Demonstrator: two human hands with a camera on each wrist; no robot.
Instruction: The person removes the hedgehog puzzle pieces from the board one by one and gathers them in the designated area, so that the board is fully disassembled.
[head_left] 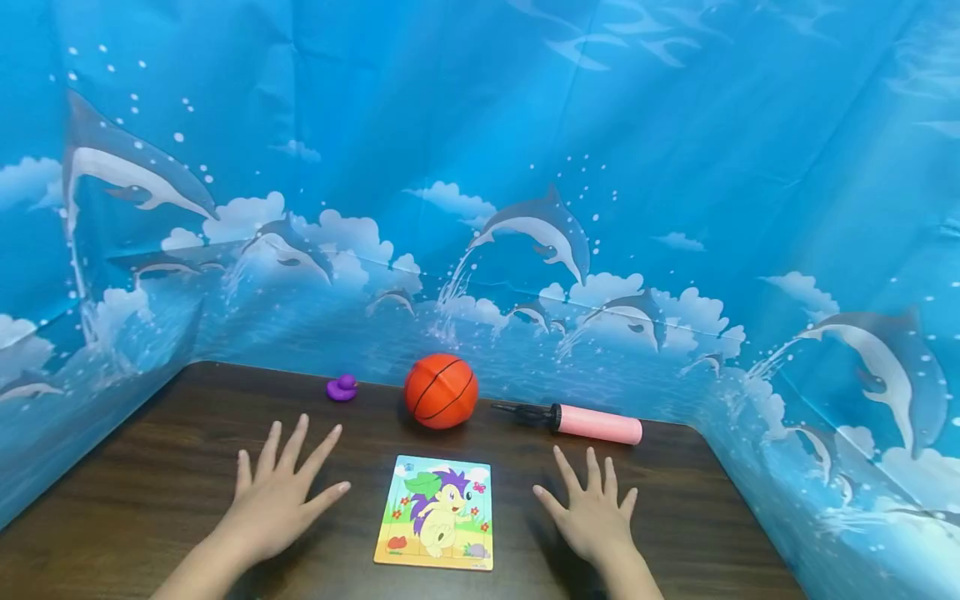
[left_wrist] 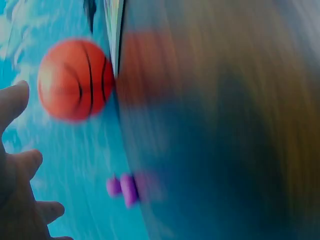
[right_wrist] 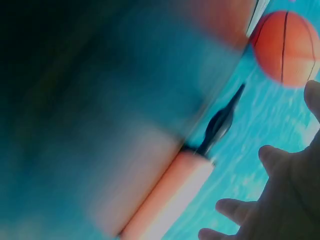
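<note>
Both hands hover spread over the dark table with nothing in them. My left hand [head_left: 273, 500], fingers straight and fanned, is left of a picture puzzle [head_left: 435, 512] showing a purple-haired hedgehog. On the puzzle's other side is my right hand [head_left: 594, 510], its fingers also spread. Behind the puzzle sits an orange toy basketball [head_left: 441, 391]. A pink hand pump [head_left: 598, 423] with a black nozzle end lies beyond the right fingertips. Farther back than the left hand stands a small purple rubber duck [head_left: 342, 387]. The left wrist view shows the ball [left_wrist: 75, 80] and duck [left_wrist: 122, 189] past the fingers.
The brown wooden table [head_left: 225, 408] has a glossy top that mirrors the objects. A blue backdrop [head_left: 465, 125] printed with dolphins and clouds hangs along the table's back and both sides, close behind the duck, ball and pump.
</note>
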